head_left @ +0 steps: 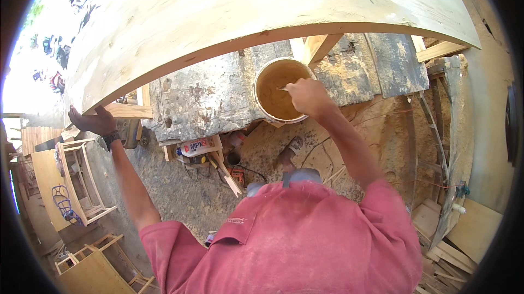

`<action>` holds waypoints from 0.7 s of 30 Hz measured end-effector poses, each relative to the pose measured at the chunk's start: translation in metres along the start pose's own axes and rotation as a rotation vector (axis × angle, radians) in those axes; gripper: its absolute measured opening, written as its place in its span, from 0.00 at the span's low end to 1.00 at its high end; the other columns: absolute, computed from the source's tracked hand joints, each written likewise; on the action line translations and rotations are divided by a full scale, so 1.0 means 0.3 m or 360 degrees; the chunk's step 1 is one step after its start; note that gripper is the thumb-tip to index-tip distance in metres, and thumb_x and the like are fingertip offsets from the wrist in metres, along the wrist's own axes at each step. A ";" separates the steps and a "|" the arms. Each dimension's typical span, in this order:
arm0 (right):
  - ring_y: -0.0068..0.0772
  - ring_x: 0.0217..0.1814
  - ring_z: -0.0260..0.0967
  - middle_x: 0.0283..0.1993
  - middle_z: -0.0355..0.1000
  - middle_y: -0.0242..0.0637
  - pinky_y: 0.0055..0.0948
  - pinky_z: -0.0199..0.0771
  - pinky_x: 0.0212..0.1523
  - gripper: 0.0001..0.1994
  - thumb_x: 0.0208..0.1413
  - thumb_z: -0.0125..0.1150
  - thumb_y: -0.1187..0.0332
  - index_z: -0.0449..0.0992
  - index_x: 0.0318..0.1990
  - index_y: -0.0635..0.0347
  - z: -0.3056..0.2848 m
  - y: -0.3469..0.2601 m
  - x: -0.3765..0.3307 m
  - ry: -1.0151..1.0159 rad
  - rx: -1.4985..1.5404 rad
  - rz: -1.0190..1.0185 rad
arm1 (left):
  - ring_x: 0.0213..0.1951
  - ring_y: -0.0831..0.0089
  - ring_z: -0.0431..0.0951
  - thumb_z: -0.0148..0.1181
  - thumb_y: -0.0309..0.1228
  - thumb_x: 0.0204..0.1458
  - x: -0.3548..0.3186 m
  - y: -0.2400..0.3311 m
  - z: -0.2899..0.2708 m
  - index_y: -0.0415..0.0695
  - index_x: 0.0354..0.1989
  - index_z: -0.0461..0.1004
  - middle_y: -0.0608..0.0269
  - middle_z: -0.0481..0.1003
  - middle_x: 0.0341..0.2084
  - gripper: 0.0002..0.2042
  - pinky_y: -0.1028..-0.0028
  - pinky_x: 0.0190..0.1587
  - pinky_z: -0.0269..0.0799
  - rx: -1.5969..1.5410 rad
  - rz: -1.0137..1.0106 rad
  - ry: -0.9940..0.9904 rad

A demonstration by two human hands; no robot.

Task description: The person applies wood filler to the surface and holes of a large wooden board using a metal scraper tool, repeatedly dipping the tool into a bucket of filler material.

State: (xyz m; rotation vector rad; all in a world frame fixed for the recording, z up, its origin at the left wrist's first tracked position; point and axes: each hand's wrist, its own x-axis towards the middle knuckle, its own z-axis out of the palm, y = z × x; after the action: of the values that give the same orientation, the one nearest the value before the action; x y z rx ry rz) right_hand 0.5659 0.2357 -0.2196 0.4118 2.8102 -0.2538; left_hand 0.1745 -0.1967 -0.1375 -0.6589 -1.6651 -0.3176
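A large pale wooden panel (262, 7) with a thick front edge spans the far side, raised above a worn workbench (196, 97). At its lower left corner, my left hand (94, 122) grips the edge, fingers curled around it. On the bench near the middle stands a white-rimmed bucket (261, 105) with a tan-brown paste or liquid (275, 97) inside. My right hand (308, 96) is closed over the bucket's right side. From its fingers a thin, light-coloured tool (283, 88) reaches over the paste; its kind is too small to tell.
Wooden battens (322, 48) stand under the panel. Below the bench front are a white and blue container (196, 146), an orange tool (236, 175) and cables. Wooden frames (82, 179) stand at the left. Boards and offcuts (453, 256) lie at the lower right.
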 end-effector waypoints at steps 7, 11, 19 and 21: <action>0.36 0.45 0.83 0.44 0.84 0.35 0.36 0.82 0.41 0.11 0.59 0.58 0.67 0.87 0.42 0.49 0.250 0.021 0.248 -0.0539 -0.0534 -0.0228 | 0.65 0.43 0.64 0.37 0.64 0.65 0.003 0.030 -0.008 0.34 0.66 0.60 0.42 0.65 0.62 0.40 0.42 0.66 0.58 0.0096 0.0060 -0.0031; 0.35 0.46 0.83 0.45 0.84 0.34 0.36 0.82 0.39 0.11 0.61 0.57 0.66 0.87 0.43 0.49 0.168 -0.008 0.268 -0.0497 -0.0501 -0.0137 | 0.65 0.44 0.64 0.36 0.64 0.65 -0.011 0.013 0.006 0.35 0.66 0.59 0.44 0.65 0.62 0.40 0.43 0.66 0.58 0.0146 0.0014 -0.0009; 0.36 0.44 0.83 0.42 0.83 0.36 0.37 0.83 0.39 0.10 0.58 0.58 0.67 0.87 0.40 0.51 0.211 -0.008 0.275 -0.0480 -0.0369 -0.0291 | 0.65 0.44 0.64 0.35 0.64 0.65 -0.023 0.003 0.007 0.36 0.63 0.61 0.44 0.65 0.61 0.39 0.43 0.66 0.58 0.0204 -0.0051 -0.0002; 0.36 0.43 0.83 0.42 0.83 0.36 0.38 0.83 0.39 0.10 0.58 0.58 0.68 0.86 0.40 0.51 0.119 -0.027 0.254 -0.0504 -0.0363 -0.0268 | 0.65 0.44 0.64 0.36 0.64 0.65 0.002 0.019 0.008 0.35 0.63 0.61 0.43 0.65 0.61 0.39 0.43 0.67 0.58 0.0169 -0.0033 0.0016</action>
State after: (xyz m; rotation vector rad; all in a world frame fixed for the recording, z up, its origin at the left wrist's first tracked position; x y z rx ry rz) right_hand 0.5028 0.2396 -0.2756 0.0740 2.5241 -0.0275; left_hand 0.1758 -0.1906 -0.1383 -0.5604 -1.6681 -0.2450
